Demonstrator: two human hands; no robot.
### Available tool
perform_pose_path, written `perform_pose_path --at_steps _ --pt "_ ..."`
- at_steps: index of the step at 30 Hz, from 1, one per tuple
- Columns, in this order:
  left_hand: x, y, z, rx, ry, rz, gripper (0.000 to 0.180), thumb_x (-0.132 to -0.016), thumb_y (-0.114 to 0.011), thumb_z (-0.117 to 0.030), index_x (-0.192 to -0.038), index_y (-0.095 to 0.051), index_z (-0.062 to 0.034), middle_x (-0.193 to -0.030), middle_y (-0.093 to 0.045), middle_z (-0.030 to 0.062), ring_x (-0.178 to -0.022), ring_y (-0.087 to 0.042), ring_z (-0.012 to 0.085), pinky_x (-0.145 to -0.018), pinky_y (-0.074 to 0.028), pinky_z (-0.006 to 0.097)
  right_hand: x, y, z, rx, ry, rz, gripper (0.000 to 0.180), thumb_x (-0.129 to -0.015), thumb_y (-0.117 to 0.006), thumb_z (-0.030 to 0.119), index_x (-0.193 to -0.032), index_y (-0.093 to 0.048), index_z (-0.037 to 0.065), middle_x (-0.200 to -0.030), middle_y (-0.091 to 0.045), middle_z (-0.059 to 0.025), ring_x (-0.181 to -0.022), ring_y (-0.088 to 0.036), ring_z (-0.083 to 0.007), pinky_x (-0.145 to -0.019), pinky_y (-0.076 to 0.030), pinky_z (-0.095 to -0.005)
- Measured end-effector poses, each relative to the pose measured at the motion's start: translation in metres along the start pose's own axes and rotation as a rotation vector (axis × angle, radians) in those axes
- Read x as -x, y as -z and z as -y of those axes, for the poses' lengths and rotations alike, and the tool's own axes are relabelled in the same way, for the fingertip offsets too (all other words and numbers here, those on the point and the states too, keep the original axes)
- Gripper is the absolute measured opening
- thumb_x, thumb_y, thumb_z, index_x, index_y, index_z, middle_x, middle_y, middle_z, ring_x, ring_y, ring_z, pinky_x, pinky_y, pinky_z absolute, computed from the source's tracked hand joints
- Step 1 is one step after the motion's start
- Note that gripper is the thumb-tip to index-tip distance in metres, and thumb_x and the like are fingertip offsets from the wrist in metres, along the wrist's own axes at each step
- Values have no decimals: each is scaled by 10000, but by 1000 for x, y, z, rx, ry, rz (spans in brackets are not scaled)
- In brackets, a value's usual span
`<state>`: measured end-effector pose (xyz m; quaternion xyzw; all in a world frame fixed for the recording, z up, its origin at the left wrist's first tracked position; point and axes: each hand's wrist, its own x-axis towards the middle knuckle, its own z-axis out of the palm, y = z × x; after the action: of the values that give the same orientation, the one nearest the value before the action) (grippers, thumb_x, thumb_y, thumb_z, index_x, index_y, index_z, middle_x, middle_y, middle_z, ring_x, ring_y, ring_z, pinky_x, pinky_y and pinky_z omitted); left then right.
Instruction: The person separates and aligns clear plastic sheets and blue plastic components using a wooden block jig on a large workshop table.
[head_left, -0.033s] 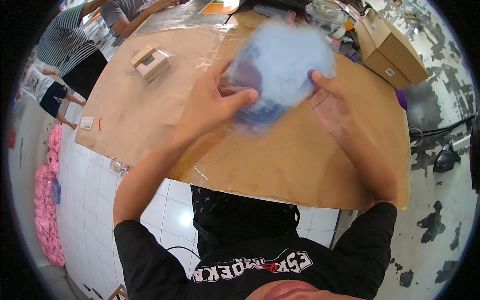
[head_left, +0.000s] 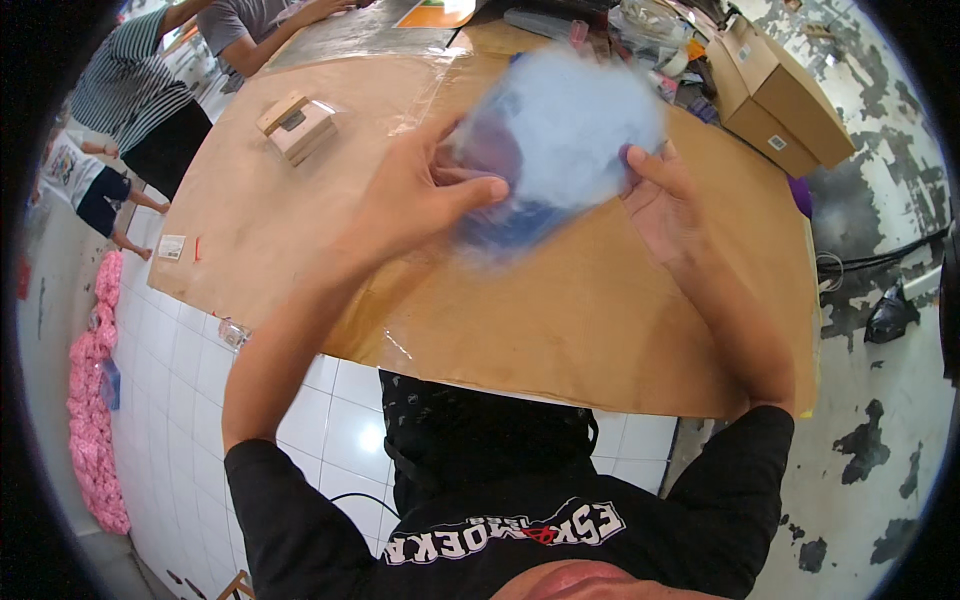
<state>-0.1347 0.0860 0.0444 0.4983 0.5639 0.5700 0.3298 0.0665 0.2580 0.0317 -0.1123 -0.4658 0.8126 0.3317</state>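
A pale blue, blurred piece of soft material [head_left: 565, 130] is raised above a table covered in brown paper [head_left: 520, 320]. My left hand [head_left: 420, 195] grips its left side, thumb across the front. On the other side my right hand [head_left: 660, 195] pinches its right edge with the fingertips. A darker blue patch shows at the material's lower part. Motion blur hides what exactly the material is.
A small wooden box [head_left: 297, 125] lies on the paper at the far left. Cardboard boxes [head_left: 775, 95] stand at the back right, with clutter beside them. Two other people [head_left: 150, 90] stand at the table's far left corner. A pink knitted piece [head_left: 95, 400] lies on the white tiled floor.
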Motion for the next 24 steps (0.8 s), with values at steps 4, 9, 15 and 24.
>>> perform_pose_path --at_steps 4,9,15,24 --pt "-22 13 -1 -368 -215 176 573 -790 -748 -69 -1296 -490 6 -1063 -648 80 -854 -641 143 -765 -523 282 11 57 -6 190 10 -34 399 -759 -709 -37 -1123 -569 48 -1046 -647 -63 -949 -623 -165 -853 -508 -306" --pt "-40 15 -17 -670 -421 306 509 -756 -749 -71 -1221 -547 -21 -967 -669 127 -775 -659 206 -741 -521 314 20 56 -3 600 52 3 422 -737 -728 -49 -1121 -579 43 -1015 -644 -34 -934 -619 -143 -841 -511 -293" --pt "-42 10 -6 -699 -418 294 472 -757 -712 -48 -1201 -551 -37 -955 -667 157 -795 -670 256 -762 -514 371 19 64 2 760 122 118 569 -737 -763 32 -1245 -505 27 -1113 -600 -55 -984 -599 -160 -888 -488 -315" --pt "-38 14 -7 -766 -352 333 483 -762 -698 -43 -1221 -547 -54 -982 -671 152 -833 -678 264 -803 -518 365 8 24 31 1220 499 243 736 -709 -817 168 -1337 -451 55 -1112 -623 -102 -984 -625 -229 -868 -479 -359"
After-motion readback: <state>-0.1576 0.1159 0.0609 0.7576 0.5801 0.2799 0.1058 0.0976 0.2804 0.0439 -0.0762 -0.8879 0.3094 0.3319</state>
